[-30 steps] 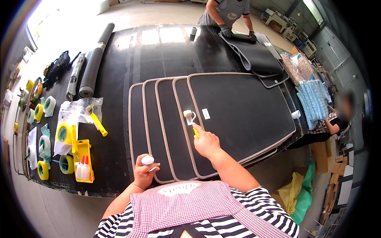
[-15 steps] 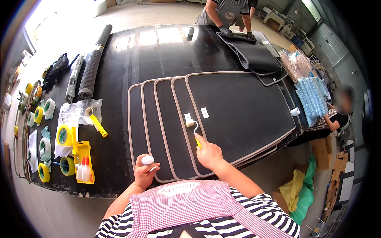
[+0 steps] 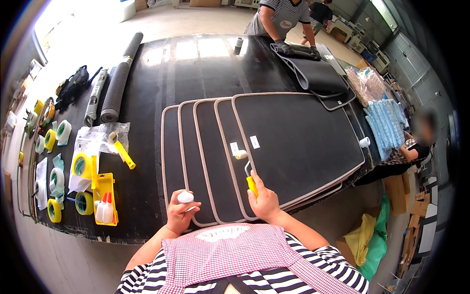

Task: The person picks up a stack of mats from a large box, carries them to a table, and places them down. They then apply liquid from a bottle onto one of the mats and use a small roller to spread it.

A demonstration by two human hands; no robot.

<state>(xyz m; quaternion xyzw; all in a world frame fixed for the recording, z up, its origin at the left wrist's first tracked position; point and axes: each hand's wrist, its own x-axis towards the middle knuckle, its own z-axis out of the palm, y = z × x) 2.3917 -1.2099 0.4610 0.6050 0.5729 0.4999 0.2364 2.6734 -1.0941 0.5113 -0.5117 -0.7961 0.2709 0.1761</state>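
Note:
My right hand (image 3: 265, 200) grips the yellow handle of a small paint roller (image 3: 251, 185). Its pale roller head rests on or just over a dark mat, beside a small white label (image 3: 234, 149). My left hand (image 3: 181, 211) is closed around a small white round-ended object (image 3: 185, 197), whose kind I cannot make out. Several dark mats (image 3: 298, 142) with beige bound edges lie fanned out, overlapping, in front of me. A second white label (image 3: 254, 142) is on the topmost one.
On the left are rolls of tape (image 3: 81, 165), a yellow tray (image 3: 105, 206) with red-tipped bottles, another roller (image 3: 125, 154) and a rolled grey mat (image 3: 115, 88). Across the black table (image 3: 196, 68), a gloved co-worker handles a folded dark mat (image 3: 318, 73). Blue-wrapped bundles (image 3: 384, 122) lie right.
My right hand has shifted slightly right and toward me, and the roller's handle stands at a different angle. My left hand keeps its hold. The view has tilted a little.

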